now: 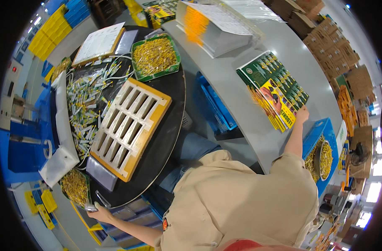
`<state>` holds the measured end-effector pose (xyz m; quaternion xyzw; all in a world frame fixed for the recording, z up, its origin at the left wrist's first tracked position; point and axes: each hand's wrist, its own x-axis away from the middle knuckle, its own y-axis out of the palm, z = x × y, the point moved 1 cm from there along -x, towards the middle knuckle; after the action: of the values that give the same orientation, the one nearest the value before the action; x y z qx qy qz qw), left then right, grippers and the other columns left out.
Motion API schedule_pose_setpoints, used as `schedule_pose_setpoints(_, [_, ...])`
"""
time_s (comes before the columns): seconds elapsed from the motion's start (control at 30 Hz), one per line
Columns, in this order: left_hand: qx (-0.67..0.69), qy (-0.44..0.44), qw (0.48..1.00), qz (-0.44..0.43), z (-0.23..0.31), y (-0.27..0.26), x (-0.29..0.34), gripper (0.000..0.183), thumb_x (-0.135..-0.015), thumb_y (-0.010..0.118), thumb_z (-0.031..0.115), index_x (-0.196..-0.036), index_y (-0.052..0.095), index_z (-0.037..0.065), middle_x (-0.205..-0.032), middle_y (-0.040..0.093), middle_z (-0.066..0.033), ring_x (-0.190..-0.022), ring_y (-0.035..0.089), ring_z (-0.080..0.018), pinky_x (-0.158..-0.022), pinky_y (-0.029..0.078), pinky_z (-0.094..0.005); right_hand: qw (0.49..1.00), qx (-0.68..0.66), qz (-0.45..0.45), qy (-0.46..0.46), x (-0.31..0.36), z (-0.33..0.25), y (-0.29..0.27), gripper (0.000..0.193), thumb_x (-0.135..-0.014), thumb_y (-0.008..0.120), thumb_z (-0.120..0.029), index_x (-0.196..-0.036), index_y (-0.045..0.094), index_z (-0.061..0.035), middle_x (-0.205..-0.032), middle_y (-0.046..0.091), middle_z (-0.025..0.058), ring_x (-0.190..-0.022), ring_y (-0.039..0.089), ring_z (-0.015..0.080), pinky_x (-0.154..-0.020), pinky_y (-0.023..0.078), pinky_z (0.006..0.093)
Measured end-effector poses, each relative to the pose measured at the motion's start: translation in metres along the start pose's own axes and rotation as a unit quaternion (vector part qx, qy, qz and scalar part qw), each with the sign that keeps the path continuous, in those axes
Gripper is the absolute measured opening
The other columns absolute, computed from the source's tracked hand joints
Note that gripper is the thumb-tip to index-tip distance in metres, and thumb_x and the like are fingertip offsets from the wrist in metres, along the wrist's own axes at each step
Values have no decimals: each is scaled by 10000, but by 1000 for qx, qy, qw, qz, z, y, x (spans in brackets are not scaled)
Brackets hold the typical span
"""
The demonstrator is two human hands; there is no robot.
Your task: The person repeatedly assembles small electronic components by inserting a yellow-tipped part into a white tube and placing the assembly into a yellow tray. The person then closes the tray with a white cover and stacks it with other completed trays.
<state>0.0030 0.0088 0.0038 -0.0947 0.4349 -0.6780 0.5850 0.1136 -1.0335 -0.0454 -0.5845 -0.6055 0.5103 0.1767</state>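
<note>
At the lower left, my left hand (101,213) is closed round a small silver metal piece (91,208) whose kind I cannot make out. It is beside a green tray of gold and yellow bits (76,188), at the rim of the round black table (155,144). On the right, my right hand (302,114) grips the near corner of a stack of green and yellow printed cards (274,90). The stack lies slightly fanned on the grey table (224,77), with rows of small tube-like pictures on its top card.
A wooden-framed slotted rack (130,127) lies on the black table beside loose small tubes (84,108). Behind it stands another green tray of gold bits (155,56). A blue bin (323,129) with a round bowl is at the right. Blue crates (218,104) fill the gap between tables.
</note>
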Motion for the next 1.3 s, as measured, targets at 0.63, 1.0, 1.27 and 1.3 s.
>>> schedule_pose_setpoints(0.63, [510, -79, 756, -403, 224, 51, 91, 253, -852, 711, 104, -1065, 600, 27, -972, 706, -74, -905, 658, -147, -822, 510, -281, 266, -284, -776, -496, 558, -477, -140, 149, -906, 659, -150, -960, 591, -29, -734, 591, 27, -607, 537, 81, -566, 445, 239])
schedule_pose_setpoints(1.0, [406, -182, 864, -235, 183, 89, 48, 190, -809, 776, 93, -811, 617, -11, -758, 650, -42, -644, 592, -86, -575, 492, -241, 82, -461, -529, -708, 661, -554, -120, 177, -755, 757, -172, -874, 707, -50, -768, 644, 56, -733, 585, 258, -698, 489, 369])
schedule_pose_setpoints(1.27, [378, -289, 819, -321, 170, 95, 58, 245, -802, 793, 168, -838, 635, -17, -755, 657, -53, -655, 611, -110, -603, 504, -253, 74, -433, -516, -736, 671, -569, -102, 196, -750, 762, -177, -806, 617, -59, -755, 595, 81, -749, 591, 291, -678, 482, 388])
schedule_pose_setpoints(1.3, [379, -276, 811, -350, 170, 94, 62, 254, -801, 794, 182, -843, 641, -17, -754, 659, -57, -666, 611, -110, -612, 506, -257, 51, -456, -498, -736, 675, -574, -101, 197, -743, 763, -171, -815, 617, -60, -753, 589, 82, -750, 587, 292, -677, 480, 389])
